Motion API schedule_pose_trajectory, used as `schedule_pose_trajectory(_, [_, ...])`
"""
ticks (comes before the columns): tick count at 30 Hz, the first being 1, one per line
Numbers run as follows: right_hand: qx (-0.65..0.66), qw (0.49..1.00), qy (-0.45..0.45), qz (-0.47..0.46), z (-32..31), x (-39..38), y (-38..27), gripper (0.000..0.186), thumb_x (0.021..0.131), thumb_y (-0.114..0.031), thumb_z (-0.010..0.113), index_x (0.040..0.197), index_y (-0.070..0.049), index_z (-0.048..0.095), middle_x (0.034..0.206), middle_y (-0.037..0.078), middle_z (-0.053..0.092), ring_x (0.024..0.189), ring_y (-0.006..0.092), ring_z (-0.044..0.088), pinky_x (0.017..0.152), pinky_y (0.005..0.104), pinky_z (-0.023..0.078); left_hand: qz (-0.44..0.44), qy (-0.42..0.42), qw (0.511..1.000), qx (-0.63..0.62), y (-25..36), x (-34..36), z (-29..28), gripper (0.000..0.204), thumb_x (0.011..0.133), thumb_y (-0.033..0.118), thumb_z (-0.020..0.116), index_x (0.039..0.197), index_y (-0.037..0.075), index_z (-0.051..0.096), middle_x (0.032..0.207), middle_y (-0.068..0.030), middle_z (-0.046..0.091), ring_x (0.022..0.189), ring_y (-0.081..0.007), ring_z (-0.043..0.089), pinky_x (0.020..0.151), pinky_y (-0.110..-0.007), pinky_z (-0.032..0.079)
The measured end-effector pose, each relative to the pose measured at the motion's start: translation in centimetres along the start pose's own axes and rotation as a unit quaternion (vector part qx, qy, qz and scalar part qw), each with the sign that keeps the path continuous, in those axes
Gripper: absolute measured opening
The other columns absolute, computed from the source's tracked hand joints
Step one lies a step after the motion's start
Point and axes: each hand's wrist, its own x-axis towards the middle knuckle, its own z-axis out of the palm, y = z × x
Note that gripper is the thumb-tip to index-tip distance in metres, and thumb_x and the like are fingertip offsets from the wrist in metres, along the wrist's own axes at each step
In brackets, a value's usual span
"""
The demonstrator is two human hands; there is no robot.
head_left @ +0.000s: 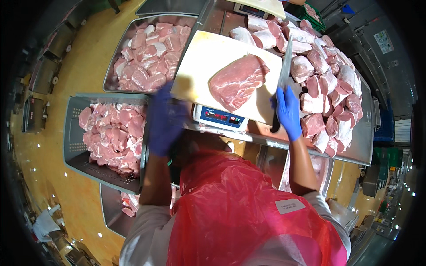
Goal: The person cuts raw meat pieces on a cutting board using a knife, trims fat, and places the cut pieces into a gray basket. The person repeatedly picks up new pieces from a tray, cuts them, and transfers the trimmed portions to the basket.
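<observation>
A slab of pink meat (237,82) lies on a white cutting board (208,48), beside a digital scale (219,118). My right hand (287,111), in a blue glove, grips a long knife (286,60) by its dark handle at the board's right edge, blade pointing away from me. My gloved left hand (167,119) is smeared by motion left of the board, near the edge of a grey perforated crate; its fingers are too blurred to read.
The grey crate (70,133) holds small meat pieces. A metal bin (108,73) of larger chunks stands beyond it. Several meat cuts (328,80) cover the steel table (366,133) at right. Another bin (111,208) sits low at left. A green crate (317,24) stands far back.
</observation>
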Motion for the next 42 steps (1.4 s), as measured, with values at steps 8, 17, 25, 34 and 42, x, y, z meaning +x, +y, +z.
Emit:
schedule_pose_trajectory(8, [0.028,0.983,-0.159,-0.088,2.2,14.3,0.4,0.041,0.103,-0.038,0.056,0.103,0.001,0.067,0.089,0.011,0.071,0.081,0.0169,0.066,0.078,0.0340,0.052,0.000,-0.044,0.994,0.105,8.1,0.9,13.8,0.104,0.068,0.013,0.084,0.151,-0.008,0.026,0.137,-0.0342,0.043,0.123,-0.0486,0.048,0.105,-0.049,0.042])
schedule_pose_trajectory(17, [-0.069,0.982,-0.170,-0.045,1.7,5.3,-1.4,0.043,0.102,-0.038,0.054,0.091,0.002,0.066,0.084,0.025,0.069,0.081,0.0423,0.067,0.078,0.0462,0.052,0.134,0.150,0.966,0.162,-6.2,13.7,8.9,0.049,0.079,0.012,0.073,0.123,-0.003,0.061,0.118,-0.0217,0.066,0.105,-0.0345,0.066,0.094,-0.042,0.053])
schedule_pose_trajectory(25, [0.386,0.883,-0.173,0.204,0.8,-4.6,2.3,0.024,0.109,-0.025,0.048,0.117,-0.003,0.053,0.076,0.008,0.065,0.055,0.0117,0.058,0.053,0.0246,0.049,0.071,0.025,0.966,0.248,3.8,3.1,14.2,0.057,0.077,0.039,0.082,0.118,0.003,0.066,0.125,-0.0268,0.058,0.122,-0.0444,0.053,0.107,-0.055,0.040])
schedule_pose_trajectory(34, [0.112,0.983,-0.136,0.044,0.0,-2.3,1.1,0.022,0.106,-0.018,0.051,0.119,0.000,0.053,0.072,0.008,0.062,0.056,0.0116,0.057,0.051,0.0280,0.047,0.163,-0.086,0.949,0.254,4.9,4.0,11.0,0.036,0.069,0.022,0.075,0.103,0.011,0.071,0.144,-0.0201,0.049,0.130,-0.0429,0.048,0.110,-0.056,0.038])
schedule_pose_trajectory(42, [-0.080,0.971,-0.195,-0.114,1.1,-3.3,0.3,0.074,0.095,0.000,0.051,0.161,-0.013,0.020,0.086,0.031,0.063,0.076,0.0491,0.063,0.071,0.0521,0.049,0.011,0.019,1.000,0.012,-0.1,2.2,4.7,0.053,0.072,0.017,0.079,0.121,0.007,0.062,0.137,-0.0235,0.048,0.129,-0.0444,0.047,0.106,-0.049,0.043])
